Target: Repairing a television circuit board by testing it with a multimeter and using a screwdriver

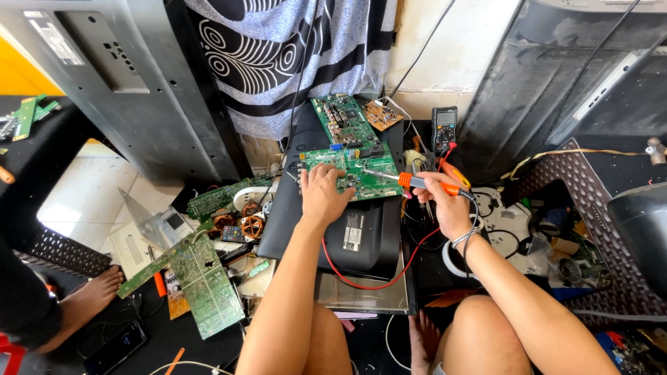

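The black monitor back (361, 239) under the work is half hidden by both forearms, and its lower edge is lost behind the knees. On it lies the green circuit board (361, 173), its left end covered by the left hand (321, 194), which presses flat with fingers spread, gripping nothing. The right hand (445, 198) is clamped on the orange soldering iron (424, 182), whose thin tip seems to touch the board's middle, just beside the left hand's fingertips.

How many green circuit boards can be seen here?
5: one under the left hand, one behind it, one by the coils, one large at lower left, one far left. Clutter may hide more.
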